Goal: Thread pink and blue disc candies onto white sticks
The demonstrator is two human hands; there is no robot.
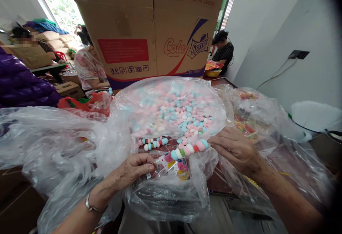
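My left hand [135, 169] pinches the end of a clear printed wrapper [183, 169] with coloured dots. Lying over the wrapper's upper edge is a skewer of marshmallow-like sweets [187, 149] in blue, white, green, pink and red. The fingers of my right hand [236, 150] are closed at the skewer's right end, by the last blue sweet. Whether the skewer's left end is inside the wrapper I cannot tell. Behind my hands, two more candy skewers [155, 144] rest on the dark table. A large clear bag [157, 84] full of loose pastel sweets [187, 116] lies beyond them.
A tall cardboard carton [133, 20] stands behind the bag of sweets. Crumpled clear plastic [61, 141] spreads at left, with a red bag [85, 103] behind. More plastic bags [256, 112] holding colourful packets lie at right. Other people [227, 52] sit in the background.
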